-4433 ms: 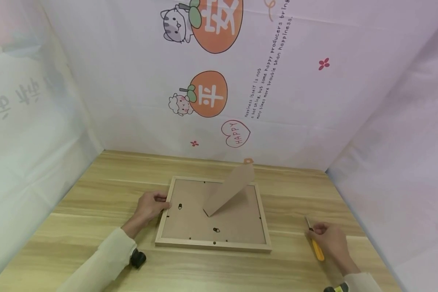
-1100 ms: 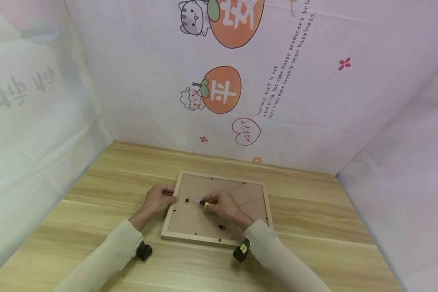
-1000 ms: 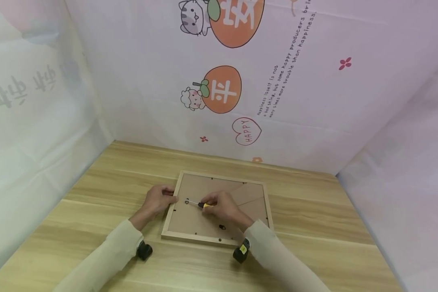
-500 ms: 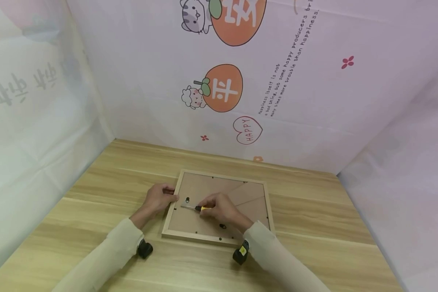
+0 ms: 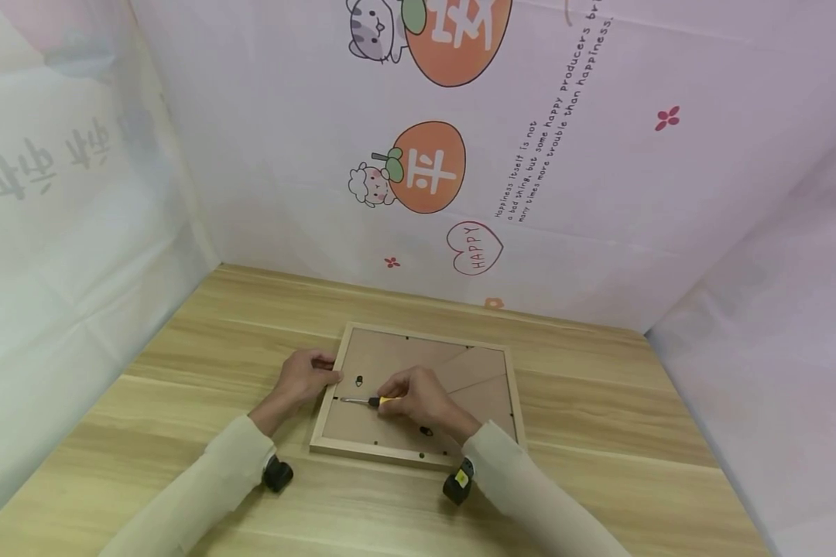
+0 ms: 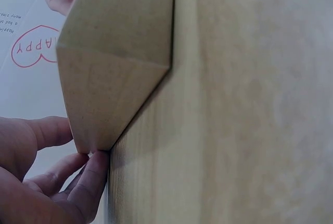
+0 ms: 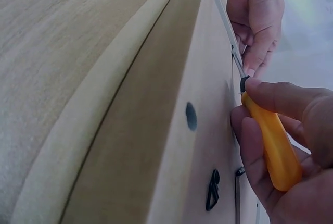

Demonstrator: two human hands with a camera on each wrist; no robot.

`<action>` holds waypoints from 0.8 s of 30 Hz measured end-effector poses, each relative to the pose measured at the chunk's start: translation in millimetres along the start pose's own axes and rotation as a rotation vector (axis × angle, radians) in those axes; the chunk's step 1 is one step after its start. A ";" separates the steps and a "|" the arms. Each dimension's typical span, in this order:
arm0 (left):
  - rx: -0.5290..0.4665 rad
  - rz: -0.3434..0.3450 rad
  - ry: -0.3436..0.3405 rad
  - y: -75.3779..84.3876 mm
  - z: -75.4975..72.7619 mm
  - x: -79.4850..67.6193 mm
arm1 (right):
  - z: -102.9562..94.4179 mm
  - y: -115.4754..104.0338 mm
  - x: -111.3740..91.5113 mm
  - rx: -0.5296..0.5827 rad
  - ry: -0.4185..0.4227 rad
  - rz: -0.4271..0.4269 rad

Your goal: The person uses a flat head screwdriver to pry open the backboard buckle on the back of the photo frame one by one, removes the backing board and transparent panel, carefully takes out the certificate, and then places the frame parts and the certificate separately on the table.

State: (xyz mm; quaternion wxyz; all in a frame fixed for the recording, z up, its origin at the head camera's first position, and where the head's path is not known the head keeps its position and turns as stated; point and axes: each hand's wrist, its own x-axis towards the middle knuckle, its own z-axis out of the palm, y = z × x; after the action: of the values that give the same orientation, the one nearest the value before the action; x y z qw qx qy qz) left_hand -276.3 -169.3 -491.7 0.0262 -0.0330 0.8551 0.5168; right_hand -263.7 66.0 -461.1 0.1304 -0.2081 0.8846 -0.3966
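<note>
White printed sheeting (image 5: 564, 263) walls in your worktop (image 5: 620, 433) in the head view, where the pale wooden frame (image 5: 369, 455) lies brown backing (image 5: 404, 353) up, partly covered by your right hand (image 5: 420, 398). Left wrist: your left hand (image 6: 47, 193) pinches the frame's edge, and the top cuts it off. Right wrist: your right hand grips a yellow-handled screwdriver (image 7: 276, 148), its tip by a small black tab (image 7: 232, 50), contact unclear.

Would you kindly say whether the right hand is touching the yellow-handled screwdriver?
Touching: the right wrist view shows the right hand gripping the screwdriver between thumb and fingers.
</note>
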 end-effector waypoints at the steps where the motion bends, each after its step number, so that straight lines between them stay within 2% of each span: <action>1: 0.001 0.001 0.001 0.0 0.0 0.0 | 0.3 -0.6 -0.1 -0.001 0.004 0.001; 9: 0.004 0.002 -0.003 1.5 -1.1 -1.9 | 4.6 -3.3 0.0 -0.054 0.045 0.001; 24: 0.023 -0.012 0.003 1.8 -0.3 -0.6 | 4.3 -3.5 -0.4 -0.072 0.045 -0.013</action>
State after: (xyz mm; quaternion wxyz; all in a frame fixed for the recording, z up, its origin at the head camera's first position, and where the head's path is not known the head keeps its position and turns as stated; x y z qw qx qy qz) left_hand -275.8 -168.7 -489.9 0.0284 -0.0385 0.8608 0.5066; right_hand -260.7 61.3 -461.3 0.1005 -0.2096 0.8995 -0.3700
